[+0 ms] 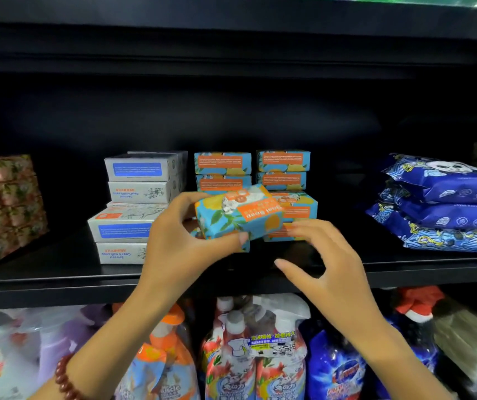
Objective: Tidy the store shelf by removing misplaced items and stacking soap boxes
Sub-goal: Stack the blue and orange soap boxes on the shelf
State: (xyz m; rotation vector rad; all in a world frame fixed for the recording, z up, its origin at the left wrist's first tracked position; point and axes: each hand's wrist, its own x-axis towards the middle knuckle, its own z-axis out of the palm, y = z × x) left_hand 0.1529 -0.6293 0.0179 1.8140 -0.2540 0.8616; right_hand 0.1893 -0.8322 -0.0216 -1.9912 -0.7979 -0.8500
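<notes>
My left hand (179,243) grips a blue-and-orange soap box (237,216), tilted and lifted just above the black shelf (58,272). My right hand (326,261) hovers beside it with fingers spread, its fingertips close to a lower blue-and-orange box (300,210). Behind stand two short stacks of the same boxes (222,171), (283,168). To the left sit stacks of white-and-blue soap boxes (139,180), (121,235).
Red-and-gold wrapped packs (3,209) fill the shelf's left end. Blue panda-print pouches (445,203) are piled at the right. The shelf below holds spray bottles and refill bags (254,353). A dark shelf board hangs overhead.
</notes>
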